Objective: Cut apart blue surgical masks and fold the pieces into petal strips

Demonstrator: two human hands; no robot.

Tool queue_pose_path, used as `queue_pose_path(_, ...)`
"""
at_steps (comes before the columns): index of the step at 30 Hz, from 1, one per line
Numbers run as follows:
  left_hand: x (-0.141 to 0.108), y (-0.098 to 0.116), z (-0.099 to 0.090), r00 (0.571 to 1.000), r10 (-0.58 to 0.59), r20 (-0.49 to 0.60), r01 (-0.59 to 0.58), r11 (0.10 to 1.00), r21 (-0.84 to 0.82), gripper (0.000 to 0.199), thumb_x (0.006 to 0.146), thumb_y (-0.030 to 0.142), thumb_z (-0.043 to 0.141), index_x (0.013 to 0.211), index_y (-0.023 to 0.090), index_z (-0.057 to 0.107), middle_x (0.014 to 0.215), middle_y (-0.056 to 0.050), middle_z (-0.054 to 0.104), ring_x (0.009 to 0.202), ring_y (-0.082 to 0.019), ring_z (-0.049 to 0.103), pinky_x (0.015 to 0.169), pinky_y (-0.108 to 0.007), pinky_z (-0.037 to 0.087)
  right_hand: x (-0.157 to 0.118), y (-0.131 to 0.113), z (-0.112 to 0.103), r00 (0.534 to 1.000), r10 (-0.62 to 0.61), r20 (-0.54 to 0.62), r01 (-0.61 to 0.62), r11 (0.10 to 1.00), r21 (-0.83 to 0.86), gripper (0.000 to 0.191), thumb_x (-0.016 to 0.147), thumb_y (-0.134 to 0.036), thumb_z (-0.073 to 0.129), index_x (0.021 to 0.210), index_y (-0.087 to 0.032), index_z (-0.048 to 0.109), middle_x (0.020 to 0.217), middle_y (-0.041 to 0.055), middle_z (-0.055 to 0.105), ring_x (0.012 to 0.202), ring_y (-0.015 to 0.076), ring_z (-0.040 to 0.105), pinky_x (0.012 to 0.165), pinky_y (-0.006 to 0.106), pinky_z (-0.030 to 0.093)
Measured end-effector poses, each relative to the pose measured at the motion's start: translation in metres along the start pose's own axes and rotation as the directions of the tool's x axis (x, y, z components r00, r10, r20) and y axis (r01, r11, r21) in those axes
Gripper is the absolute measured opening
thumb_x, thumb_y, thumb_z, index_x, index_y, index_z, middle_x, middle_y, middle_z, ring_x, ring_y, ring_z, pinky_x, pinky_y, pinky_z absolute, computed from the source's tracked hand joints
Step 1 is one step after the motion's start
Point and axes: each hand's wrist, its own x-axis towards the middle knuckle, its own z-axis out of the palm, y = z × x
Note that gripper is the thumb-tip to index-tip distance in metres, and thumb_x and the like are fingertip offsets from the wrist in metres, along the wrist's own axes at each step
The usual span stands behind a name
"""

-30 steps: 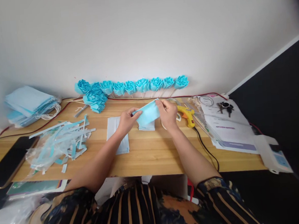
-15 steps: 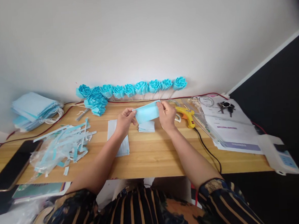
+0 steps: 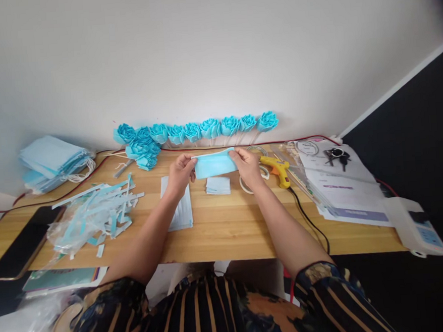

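Observation:
A light blue rectangular sheet (image 3: pixel 214 165) is stretched between my two hands above the table. My left hand (image 3: pixel 181 174) pinches its left end, and my right hand (image 3: pixel 246 167) pinches the upper right corner. Beneath it, a small folded pale blue piece (image 3: pixel 218 185) lies on the wood. A flat, pleated pale blue sheet (image 3: pixel 181 209) rests partly under my left hand and forearm. Close to my right hand are a roll of tape (image 3: pixel 245 185), partly covered, and a yellow glue gun (image 3: pixel 277 169).
Blue fabric flowers (image 3: pixel 210 128) stand along the wall. On the left are stacked masks (image 3: pixel 54 157), cut strips (image 3: pixel 106 209) and a phone (image 3: pixel 22 245). Papers (image 3: pixel 340 183) with keys (image 3: pixel 337 155) and a white power strip (image 3: pixel 415 226) lie right. A black cord (image 3: pixel 307 216) crosses the front edge.
The sheet is more level and has shifted slightly left, held taut between both hands. The small folded piece and the tape roll show more fully.

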Motion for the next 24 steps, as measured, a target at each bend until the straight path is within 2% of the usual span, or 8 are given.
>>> queue_pose_path(2, 0.001, 0.001, -0.001, 1.000, 0.013, -0.006, -0.013, 1.000, 0.001, 0.035, 0.069, 0.044, 0.079, 0.082, 0.017, 0.061, 0.048, 0.008, 0.051, 0.033, -0.006, 0.045, 0.032, -0.018, 0.033, 0.001, 0.001, -0.001, 1.000, 0.008, 0.030, -0.009, 1.000, 0.016, 0.037, 0.086, -0.052, 0.056, 0.070, -0.019, 0.055, 0.063, -0.0036, 0.038, 0.060, 0.0108, 0.033, 0.054, 0.024, 0.028)
queue_pose_path(5, 0.000, 0.004, 0.000, 1.000, 0.000, 0.001, 0.000, 0.998, -0.055, 0.037, 0.067, 0.044, 0.081, 0.083, 0.017, 0.062, 0.052, 0.007, 0.053, 0.037, -0.006, 0.046, 0.034, -0.018, 0.035, 0.001, 0.003, 0.000, 1.000, 0.021, 0.009, -0.021, 0.999, 0.041, 0.039, 0.087, -0.054, 0.056, 0.070, -0.019, 0.054, 0.062, -0.0038, 0.036, 0.059, 0.0107, 0.032, 0.053, 0.024, 0.027)
queue_pose_path(8, -0.002, 0.006, 0.001, 0.996, -0.072, 0.055, 0.077, 0.992, -0.105, 0.041, 0.066, 0.046, 0.082, 0.089, 0.016, 0.065, 0.058, 0.004, 0.056, 0.043, -0.007, 0.050, 0.036, -0.018, 0.039, 0.001, 0.005, 0.003, 0.999, 0.029, -0.039, -0.027, 0.997, 0.067, 0.040, 0.087, -0.055, 0.056, 0.068, -0.020, 0.053, 0.062, -0.0039, 0.034, 0.058, 0.0105, 0.031, 0.053, 0.025, 0.026)
queue_pose_path(12, 0.000, 0.004, 0.000, 0.987, -0.134, 0.084, 0.139, 0.988, -0.063, 0.043, 0.067, 0.046, 0.081, 0.092, 0.015, 0.067, 0.056, 0.003, 0.057, 0.042, -0.008, 0.051, 0.036, -0.019, 0.039, 0.001, 0.007, 0.004, 0.997, 0.057, -0.045, -0.052, 0.994, 0.096, 0.041, 0.085, -0.057, 0.057, 0.068, -0.020, 0.053, 0.062, -0.0040, 0.035, 0.058, 0.0106, 0.032, 0.053, 0.025, 0.028)
queue_pose_path(19, 0.006, -0.001, -0.009, 0.998, -0.062, 0.000, 0.062, 0.997, -0.038, 0.032, 0.067, 0.038, 0.081, 0.081, 0.015, 0.063, 0.051, 0.005, 0.054, 0.039, -0.006, 0.047, 0.037, -0.018, 0.037, 0.005, 0.006, -0.002, 0.989, 0.126, 0.078, -0.142, 0.959, 0.247, 0.033, 0.080, -0.053, 0.065, 0.079, -0.019, 0.063, 0.063, -0.0041, 0.046, 0.058, 0.0104, 0.039, 0.053, 0.023, 0.033)
queue_pose_path(24, 0.007, 0.005, -0.010, 0.999, -0.033, 0.000, 0.033, 0.999, -0.021, 0.032, 0.064, 0.036, 0.081, 0.081, 0.015, 0.063, 0.052, 0.006, 0.054, 0.039, -0.006, 0.046, 0.036, -0.018, 0.036, 0.007, 0.009, -0.006, 0.987, 0.122, 0.106, -0.147, 0.951, 0.270, 0.030, 0.078, -0.051, 0.069, 0.082, -0.020, 0.067, 0.065, -0.0036, 0.054, 0.060, 0.0111, 0.047, 0.055, 0.022, 0.040)
